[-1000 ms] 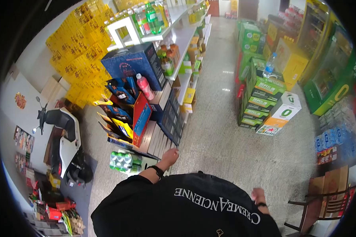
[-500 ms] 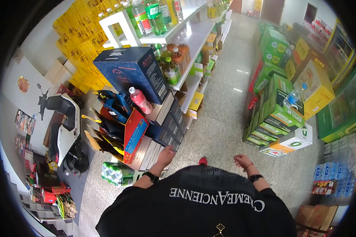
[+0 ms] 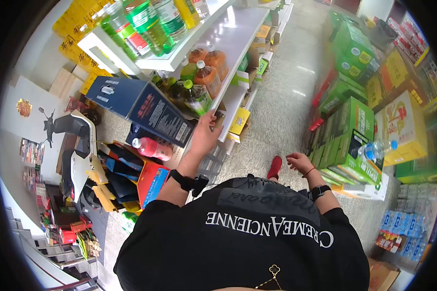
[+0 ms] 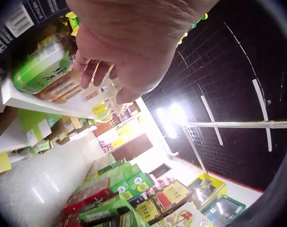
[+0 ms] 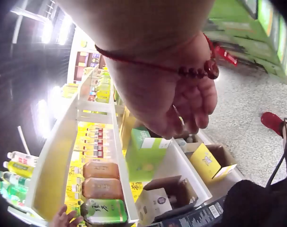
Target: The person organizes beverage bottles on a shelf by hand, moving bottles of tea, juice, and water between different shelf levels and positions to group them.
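Observation:
My left hand (image 3: 206,136) is raised at the edge of the middle shelf, near a dark bottle with a green label and green cap (image 3: 197,99). Its fingers are loosely bent with nothing in them. In the left wrist view the same bottle (image 4: 44,71) lies just beyond the fingers. Orange-brown drink bottles (image 3: 208,77) stand beside it. My right hand (image 3: 300,162) hangs over the aisle, fingers loosely curled and empty; a red beaded bracelet (image 5: 195,73) circles its wrist.
Left of the shelf are a dark blue carton (image 3: 145,106), a pink bottle (image 3: 153,149) and a red display box (image 3: 153,182). Clear and green bottles (image 3: 148,24) line the upper shelf. Green cartons (image 3: 347,140) bearing a water bottle (image 3: 378,149) stand across the aisle.
The view has moved forward, so the shelf is nearer. My left hand has risen from beside the stacked boxes to the shelf bottles. My right hand stays empty at my side.

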Motion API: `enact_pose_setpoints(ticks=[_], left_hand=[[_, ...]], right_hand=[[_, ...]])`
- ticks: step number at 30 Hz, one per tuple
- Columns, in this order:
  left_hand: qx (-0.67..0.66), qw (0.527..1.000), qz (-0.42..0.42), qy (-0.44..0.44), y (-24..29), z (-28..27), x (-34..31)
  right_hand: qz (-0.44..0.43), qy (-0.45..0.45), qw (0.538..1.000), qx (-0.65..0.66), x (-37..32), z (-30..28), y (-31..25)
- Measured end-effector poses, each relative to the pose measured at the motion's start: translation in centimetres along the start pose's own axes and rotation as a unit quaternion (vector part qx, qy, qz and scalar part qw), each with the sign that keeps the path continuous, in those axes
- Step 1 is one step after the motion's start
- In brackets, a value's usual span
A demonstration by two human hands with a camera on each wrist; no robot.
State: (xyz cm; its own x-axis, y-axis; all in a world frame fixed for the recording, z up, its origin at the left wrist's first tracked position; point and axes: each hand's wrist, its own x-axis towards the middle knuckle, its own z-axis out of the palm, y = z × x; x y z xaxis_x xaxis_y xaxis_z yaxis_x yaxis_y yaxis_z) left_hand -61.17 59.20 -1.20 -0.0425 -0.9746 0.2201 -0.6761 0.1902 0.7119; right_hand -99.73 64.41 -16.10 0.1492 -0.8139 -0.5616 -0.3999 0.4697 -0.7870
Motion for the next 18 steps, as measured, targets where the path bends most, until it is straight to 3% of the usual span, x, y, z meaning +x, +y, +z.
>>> enact_pose_setpoints(ticks=[2, 8, 10, 11, 14, 16, 18], left_hand=[[0.016, 0.999, -0.005, 0.033, 2.0, 0.0, 3.7], [0.186, 0.977, 0.03, 0.101, 4.5, 0.0, 14.4], [0.286, 0.948, 0.048, 0.129, 3.7, -0.2, 17.4], [0.315, 0.937, 0.052, 0.142, 2.9, -0.3, 18.7], [0.359, 0.922, 0.013, 0.145, 2.4, -0.2, 21.3], [0.376, 0.917, -0.014, 0.134, 2.0, 0.0, 22.1], [0.406, 0.906, -0.082, 0.084, 1.8, 0.0, 23.4]], right_hand=[[-0.003, -0.017, 1.0, 0.001, 3.3, -2.5, -2.7], [-0.129, -0.041, 0.991, -0.016, 14.6, -10.7, -10.4], [-0.144, -0.066, 0.987, -0.034, 18.1, -12.7, -14.4], [-0.197, -0.061, 0.974, -0.094, 20.0, -13.3, -16.8], [-0.345, -0.088, 0.911, -0.206, 24.9, -13.0, -23.7], [-0.402, -0.138, 0.89, -0.164, 28.0, -11.0, -28.0], [-0.349, -0.195, 0.897, -0.188, 27.8, -9.4, -35.0]])
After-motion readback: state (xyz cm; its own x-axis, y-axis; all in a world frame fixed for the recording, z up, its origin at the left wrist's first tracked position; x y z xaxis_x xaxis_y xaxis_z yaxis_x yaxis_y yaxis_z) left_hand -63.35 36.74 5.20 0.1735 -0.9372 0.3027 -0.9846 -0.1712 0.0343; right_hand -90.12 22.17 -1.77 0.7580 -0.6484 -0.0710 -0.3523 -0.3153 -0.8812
